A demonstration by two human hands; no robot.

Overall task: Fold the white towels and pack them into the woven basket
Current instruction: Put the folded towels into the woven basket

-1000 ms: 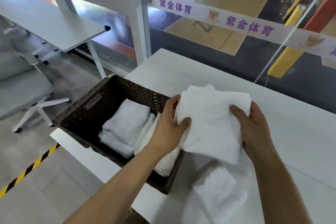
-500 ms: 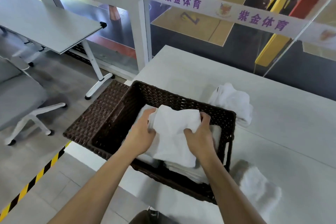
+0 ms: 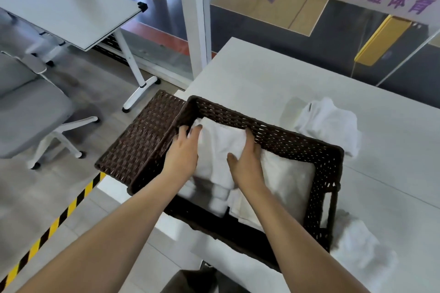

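A dark brown woven basket [image 3: 297, 143] stands at the left end of the white table [image 3: 262, 74]. Both hands are inside it on a folded white towel [image 3: 221, 143]. My left hand [image 3: 184, 150] grips the towel's left edge, fingers curled over it. My right hand [image 3: 247, 162] holds the right edge, thumb on top. Another folded towel [image 3: 285, 178] lies in the basket's right half. One crumpled white towel [image 3: 331, 123] lies on the table behind the basket, another [image 3: 362, 252] near the front right corner.
The basket's left side overhangs the table edge. A grey office chair [image 3: 31, 112] and a second white desk [image 3: 66, 5] stand to the left. Black-and-yellow tape [image 3: 59, 219] marks the floor. A glass wall [image 3: 309, 31] runs behind the table.
Both hands carried the folded towel from above the table down into the basket's left half, and it now lies low inside on the towels there.
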